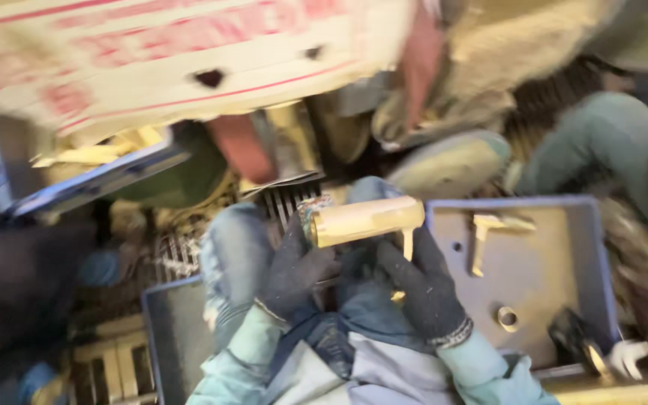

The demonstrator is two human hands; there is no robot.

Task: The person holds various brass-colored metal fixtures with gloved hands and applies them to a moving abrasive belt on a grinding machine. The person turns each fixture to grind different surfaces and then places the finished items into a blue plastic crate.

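Both gloved hands meet over the person's knees: the left hand (294,270) grips the near end of a brass tube (367,220), and the right hand (421,281) pinches a small brass piece (408,244) just under it, beside a grey tray (534,255)

A short brass cylinder (367,220) with a downward tab lies level, held above blue-jeaned knees.

A metal grate floor (178,251) carries two grey-blue plastic trays (541,270), the right one holding brass parts (483,238).
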